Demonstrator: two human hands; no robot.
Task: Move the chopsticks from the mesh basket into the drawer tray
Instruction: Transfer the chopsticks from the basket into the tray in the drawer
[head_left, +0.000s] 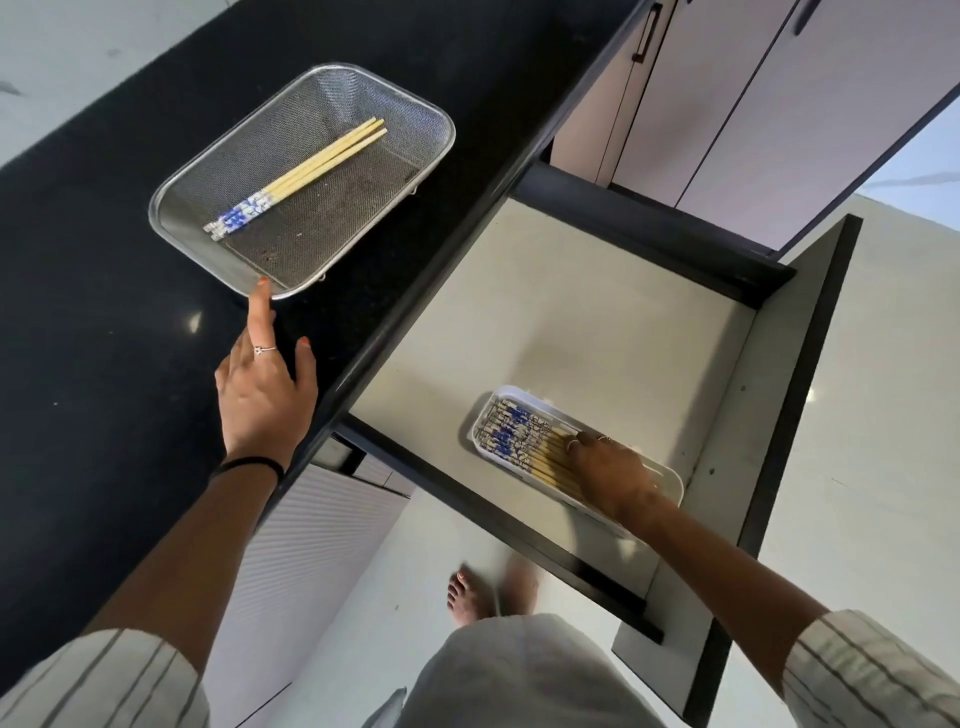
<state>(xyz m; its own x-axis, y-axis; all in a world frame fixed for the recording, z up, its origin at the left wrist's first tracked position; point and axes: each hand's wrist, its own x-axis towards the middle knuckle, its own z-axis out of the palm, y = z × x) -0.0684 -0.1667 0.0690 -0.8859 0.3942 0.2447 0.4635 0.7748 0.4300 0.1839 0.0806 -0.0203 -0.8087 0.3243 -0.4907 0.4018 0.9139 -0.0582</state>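
In the drawer tray (670, 475), right hand (608, 470) hiding chopstick tips, grip unclear, left hand (262, 395) spread at mesh basket (171, 200).

Mesh basket (187, 200) on the black worktop (104, 312), near its front edge, holding a few chopsticks (301, 174). Left hand (262, 389), index fingertip touching the basket's near rim. Right hand (608, 467) resting flat on chopsticks in the white tray (670, 480) within the open drawer (597, 322).
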